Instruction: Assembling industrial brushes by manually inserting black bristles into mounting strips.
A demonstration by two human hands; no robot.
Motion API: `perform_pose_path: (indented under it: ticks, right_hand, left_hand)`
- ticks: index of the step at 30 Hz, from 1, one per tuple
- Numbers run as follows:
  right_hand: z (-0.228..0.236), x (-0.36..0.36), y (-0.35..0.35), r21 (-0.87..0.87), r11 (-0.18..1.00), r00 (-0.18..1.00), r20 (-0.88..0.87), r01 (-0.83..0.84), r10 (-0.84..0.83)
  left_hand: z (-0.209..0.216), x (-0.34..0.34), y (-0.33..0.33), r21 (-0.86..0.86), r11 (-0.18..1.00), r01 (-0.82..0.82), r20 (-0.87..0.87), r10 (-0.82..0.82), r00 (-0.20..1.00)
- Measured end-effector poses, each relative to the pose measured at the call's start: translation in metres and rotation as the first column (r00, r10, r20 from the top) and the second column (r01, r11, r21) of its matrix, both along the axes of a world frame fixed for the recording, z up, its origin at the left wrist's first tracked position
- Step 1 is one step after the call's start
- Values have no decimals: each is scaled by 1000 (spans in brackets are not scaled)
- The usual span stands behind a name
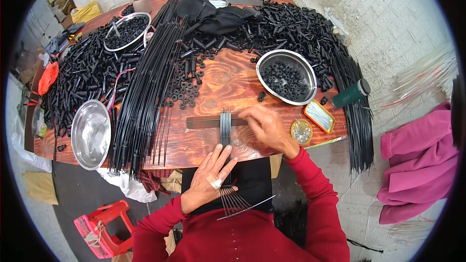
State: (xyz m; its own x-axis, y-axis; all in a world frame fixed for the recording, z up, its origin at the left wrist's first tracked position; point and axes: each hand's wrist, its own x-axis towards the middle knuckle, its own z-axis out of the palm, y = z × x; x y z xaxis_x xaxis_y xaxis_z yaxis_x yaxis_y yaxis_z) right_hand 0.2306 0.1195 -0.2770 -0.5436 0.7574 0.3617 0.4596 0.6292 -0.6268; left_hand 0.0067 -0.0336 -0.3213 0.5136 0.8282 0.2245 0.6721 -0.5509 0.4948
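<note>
A narrow row of thin dark rods (pixel 225 128) lies side by side over the table's front edge, its lower ends fanning out above my lap. My left hand (pixel 209 174), with a pale plaster on it, lies across the rods. Its fingers are stretched over them and the thumb shows on their other side. A thin pale rod (pixel 246 207) crosses the fanned ends. Beneath the upper ends lies a flat dark strip (pixel 204 122). My right hand (pixel 266 125) is curled just right of the rods, over the strip's right end. Whatever its fingertips pinch is hidden.
Long bundled black rods (pixel 150 85) lie to the left, beside a metal bowl (pixel 91 135). On the right are a bowl's rim (pixel 310 98) around small black parts, a round dish (pixel 301 131), a yellow-edged tray (pixel 319 116) and a green bottle (pixel 350 94). Black pieces (pixel 296 24) heap behind.
</note>
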Motion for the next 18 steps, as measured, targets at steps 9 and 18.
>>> perform_pose_path:
  ticks: [9, 18]
  right_hand:
    - [33, -3, -85, -326, 779, 835, -71, -536, 545]
    - [22, -20, -130, -214, 824, 842, 11, -525, 539]
  left_hand:
    - [-11, -4, 1, -30, 1000, -4, 38, 5, 999]
    - [-9, -4, 5, 81, 997, 15, 7, -16, 1000]
